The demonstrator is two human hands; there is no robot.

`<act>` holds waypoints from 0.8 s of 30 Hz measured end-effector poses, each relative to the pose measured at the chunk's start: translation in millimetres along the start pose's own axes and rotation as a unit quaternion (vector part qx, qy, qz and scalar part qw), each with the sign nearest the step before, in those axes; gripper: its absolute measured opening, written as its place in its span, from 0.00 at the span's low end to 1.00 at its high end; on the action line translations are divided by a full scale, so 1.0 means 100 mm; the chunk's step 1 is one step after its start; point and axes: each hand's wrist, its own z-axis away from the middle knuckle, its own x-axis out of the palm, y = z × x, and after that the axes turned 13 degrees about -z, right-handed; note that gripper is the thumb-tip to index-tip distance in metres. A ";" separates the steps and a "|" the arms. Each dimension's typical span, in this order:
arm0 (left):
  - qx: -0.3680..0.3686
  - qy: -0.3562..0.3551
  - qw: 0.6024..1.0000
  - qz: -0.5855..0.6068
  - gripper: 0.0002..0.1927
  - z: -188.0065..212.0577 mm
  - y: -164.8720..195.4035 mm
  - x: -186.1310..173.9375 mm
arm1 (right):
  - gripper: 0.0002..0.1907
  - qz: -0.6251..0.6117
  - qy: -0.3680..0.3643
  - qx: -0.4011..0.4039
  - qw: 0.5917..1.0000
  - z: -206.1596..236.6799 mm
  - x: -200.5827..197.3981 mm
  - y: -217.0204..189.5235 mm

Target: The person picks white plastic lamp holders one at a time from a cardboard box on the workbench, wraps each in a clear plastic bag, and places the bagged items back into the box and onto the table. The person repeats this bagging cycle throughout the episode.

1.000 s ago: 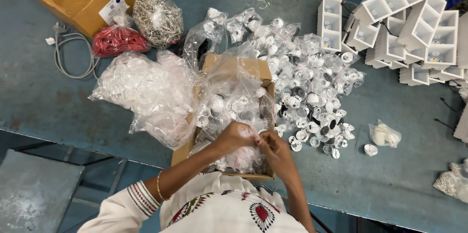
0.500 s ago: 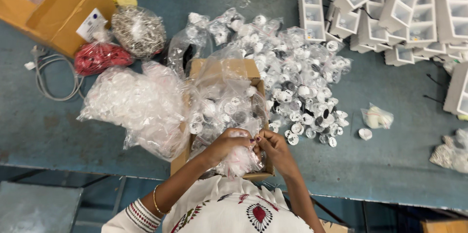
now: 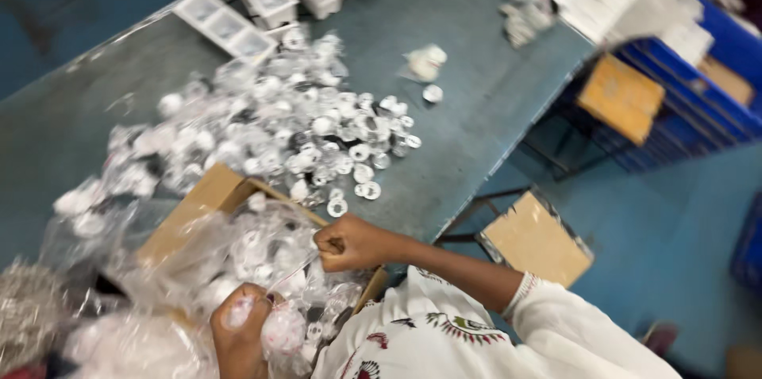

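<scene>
Left hand [image 3: 242, 330] is gripping a small bag of white round parts [image 3: 283, 330], fingers curled around it, low over the cardboard box [image 3: 202, 204] holding clear plastic bags. Right hand [image 3: 349, 242] is fisted, pinching a thin plastic strand just above the box's right edge. Loose round parts pile [image 3: 302, 121] is lying on the blue-grey table [image 3: 476, 101], white compartment trays [image 3: 230, 26] beyond

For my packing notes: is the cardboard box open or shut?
Open. The cardboard box has its flap up, and a clear plastic bag of small parts fills it.
</scene>
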 end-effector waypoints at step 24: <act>0.048 -0.054 0.994 -0.082 0.01 -0.30 0.78 0.25 | 0.28 -0.657 0.147 0.089 0.734 -0.19 -0.81 0.43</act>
